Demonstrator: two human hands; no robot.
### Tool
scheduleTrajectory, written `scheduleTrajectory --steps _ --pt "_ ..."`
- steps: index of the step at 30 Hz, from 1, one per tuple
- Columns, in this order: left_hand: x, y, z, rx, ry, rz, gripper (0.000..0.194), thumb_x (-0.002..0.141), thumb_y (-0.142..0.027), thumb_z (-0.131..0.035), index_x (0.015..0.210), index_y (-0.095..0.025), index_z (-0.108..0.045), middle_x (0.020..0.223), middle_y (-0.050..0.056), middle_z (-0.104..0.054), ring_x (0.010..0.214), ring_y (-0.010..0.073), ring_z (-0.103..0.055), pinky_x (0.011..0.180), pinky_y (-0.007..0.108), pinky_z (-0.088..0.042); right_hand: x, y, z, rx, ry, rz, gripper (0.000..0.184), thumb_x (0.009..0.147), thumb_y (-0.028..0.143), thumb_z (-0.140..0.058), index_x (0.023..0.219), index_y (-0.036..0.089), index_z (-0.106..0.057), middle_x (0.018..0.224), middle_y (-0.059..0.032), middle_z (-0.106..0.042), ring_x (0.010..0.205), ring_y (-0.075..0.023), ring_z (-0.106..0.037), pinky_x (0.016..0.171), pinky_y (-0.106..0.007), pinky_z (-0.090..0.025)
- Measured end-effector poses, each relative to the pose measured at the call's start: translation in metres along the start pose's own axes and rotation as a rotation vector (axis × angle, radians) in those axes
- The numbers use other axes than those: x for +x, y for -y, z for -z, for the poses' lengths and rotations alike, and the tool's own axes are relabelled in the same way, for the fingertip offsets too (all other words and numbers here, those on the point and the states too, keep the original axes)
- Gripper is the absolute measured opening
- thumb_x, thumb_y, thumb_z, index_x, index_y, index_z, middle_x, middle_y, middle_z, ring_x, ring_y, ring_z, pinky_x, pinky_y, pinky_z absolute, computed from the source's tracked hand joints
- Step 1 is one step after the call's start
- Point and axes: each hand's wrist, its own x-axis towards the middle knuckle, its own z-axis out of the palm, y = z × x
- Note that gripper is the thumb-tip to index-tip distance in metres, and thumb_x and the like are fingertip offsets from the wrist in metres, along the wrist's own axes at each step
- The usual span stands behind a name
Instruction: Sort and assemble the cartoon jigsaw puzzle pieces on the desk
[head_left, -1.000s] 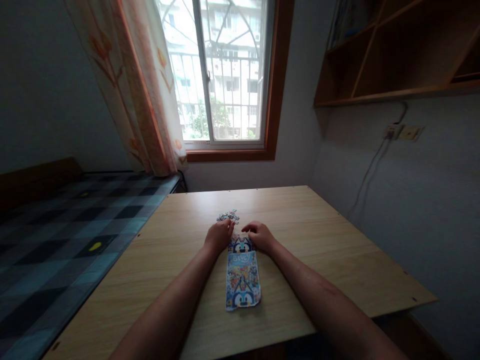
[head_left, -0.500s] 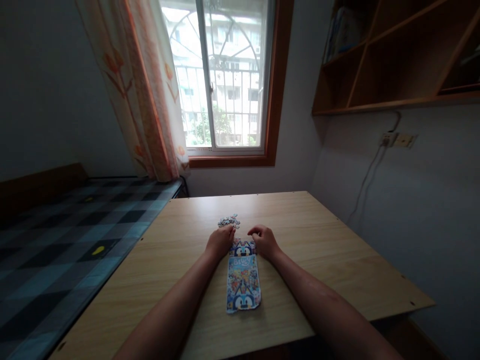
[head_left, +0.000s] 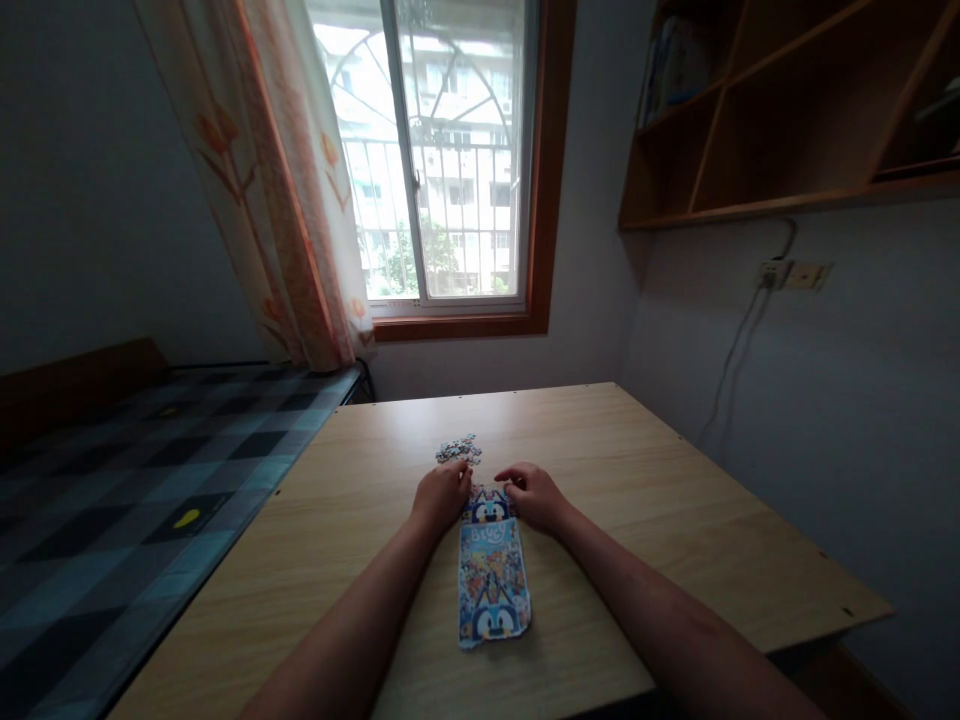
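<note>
My left hand [head_left: 444,494] rests on the table at the left edge of a partly assembled jigsaw puzzle [head_left: 490,508]. Its fingers are curled together at the tips; whatever they pinch is too small to make out. At the puzzle's upper right corner, my right hand [head_left: 534,496] has its index finger stretched out to the left and the thumb side lower. Nothing shows between those fingers. Just beyond my left hand lies a heap of loose puzzle pieces [head_left: 457,449]. Directly below the puzzle, a creased picture sheet [head_left: 493,580] with cartoon dogs lies flat, facing me.
All of this sits on a light wooden table [head_left: 630,560]. A bed with a checked cover [head_left: 172,470] adjoins on the left. Ahead are a curtain [head_left: 262,200] and a window [head_left: 450,180]. A wooden wall shelf [head_left: 787,130] hangs at the upper right, above a socket [head_left: 772,273] with a cord.
The camera view has shifted slightly, so the puzzle and sheet appear a little lower and to the right. Both hands keep nearly the same places beside the puzzle.
</note>
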Motion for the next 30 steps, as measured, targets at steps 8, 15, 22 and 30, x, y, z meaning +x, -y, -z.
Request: scheduleTrajectory --steps 8,15,22,30 --pt "0.004 0.002 -0.003 -0.035 0.052 0.053 0.028 0.093 -0.038 -0.044 0.09 -0.026 -0.069 0.093 0.003 -0.074 0.084 0.0195 -0.066 0.065 0.028 -0.036 -0.004 0.007 0.004 0.025 0.058 0.091 0.025 0.081 0.014 -0.059 0.098 0.022 -0.076 0.088 -0.0043 -0.07 0.088 -0.0187 -0.061 0.083 -0.03 -0.047" --pt "0.004 -0.002 0.001 -0.033 0.095 0.074 0.029 0.093 -0.039 -0.044 0.091 -0.026 -0.07 0.095 0.004 -0.074 0.085 0.0193 -0.065 0.066 0.027 -0.037 -0.011 0.002 0.01 0.095 0.046 0.049 0.025 0.079 0.015 -0.062 0.098 0.023 -0.076 0.106 -0.0068 -0.071 0.108 -0.0229 -0.059 0.1 -0.038 -0.043" --pt "0.003 0.001 -0.002 -0.062 0.091 0.067 0.026 0.092 -0.037 -0.046 0.088 -0.026 -0.07 0.09 0.003 -0.074 0.082 0.0197 -0.065 0.066 0.028 -0.036 -0.015 0.003 0.011 0.132 0.003 -0.031 0.023 0.08 0.018 -0.061 0.095 0.024 -0.077 0.109 -0.0078 -0.07 0.109 -0.0235 -0.06 0.101 -0.04 -0.043" --pt "0.001 -0.001 0.004 -0.093 0.098 0.081 0.026 0.092 -0.036 -0.047 0.084 -0.026 -0.07 0.088 0.003 -0.073 0.08 0.0185 -0.064 0.064 0.028 -0.034 -0.016 -0.005 0.008 0.245 -0.025 -0.096 0.023 0.079 0.017 -0.058 0.091 0.023 -0.076 0.106 -0.0076 -0.071 0.105 -0.0226 -0.063 0.098 -0.038 -0.047"
